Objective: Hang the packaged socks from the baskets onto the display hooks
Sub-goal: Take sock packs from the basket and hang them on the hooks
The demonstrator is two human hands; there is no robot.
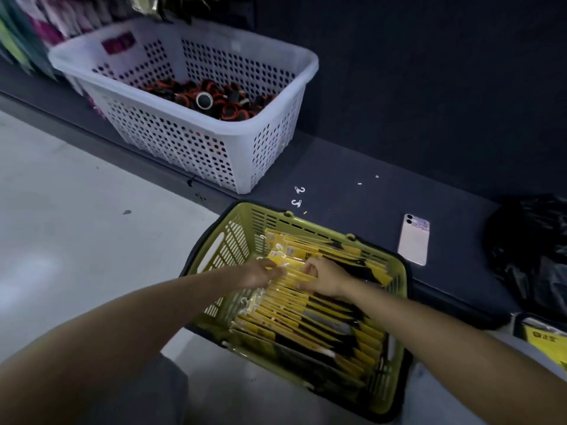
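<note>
In the green basket (pixel 399 286), at 6 o'clock low in the view, the sock packs (pixel 306 311) are filed on edge in a row running from near to far. Each pack's long axis is laid from about 10 o'clock to 4 o'clock, with the yellow headers and small white hangers at the 10 o'clock end.

Both hands are placed on the far part of the row. The left hand (pixel 260 273) is set at the hanger end, and the right hand (pixel 325 276) just beside it at 3 o'clock, over the middle of the packs. The right hand's fingers are curled down onto the packs and appear to pinch the top of one. The left hand's fingertips are blurred, so it cannot be told whether anything is gripped. The hangers are judged nearer to the left hand, so a lift is likely to be led from that end.

The basket is stood on the pale floor (pixel 76 210), its far rim at the edge of a dark ledge (pixel 352 167). On the ledge a phone (pixel 413 239) is seen at 2 o'clock, loose white hangers (pixel 299 196) at 12, a black bag (pixel 534 250) at 3, and a white basket (pixel 245 161) of rolled goods at 11. Hanging goods (pixel 46 23) are glimpsed at 10 o'clock; the hooks themselves cannot be made out.
</note>
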